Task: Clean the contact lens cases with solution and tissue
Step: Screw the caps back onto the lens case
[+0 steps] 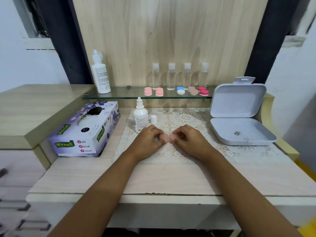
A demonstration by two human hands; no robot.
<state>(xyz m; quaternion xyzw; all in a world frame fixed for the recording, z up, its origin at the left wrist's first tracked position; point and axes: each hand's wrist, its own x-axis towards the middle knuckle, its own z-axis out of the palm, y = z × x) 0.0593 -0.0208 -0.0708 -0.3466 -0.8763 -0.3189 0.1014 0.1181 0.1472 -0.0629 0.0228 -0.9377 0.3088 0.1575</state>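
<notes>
Head view: left hand (148, 140), right hand (189, 139) each pinch one end of small pale-pink plastic lens case (165, 137); light, rigid, likely slippery; grip cap rims.

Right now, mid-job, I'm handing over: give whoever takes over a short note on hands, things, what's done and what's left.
Left hand: pinches the left end of the pink lens case, over the lace mat.
Right hand: pinches its right end.
Solution bottle stands uncapped on the mat, its cap beside it. The tissue box is to the left, and the other cases are on the glass shelf.
Done: bottle uncapped, one case in hand.
Left: rinse and wipe this case, then the shelf ones. I cannot tell whether any is already clean.
</notes>
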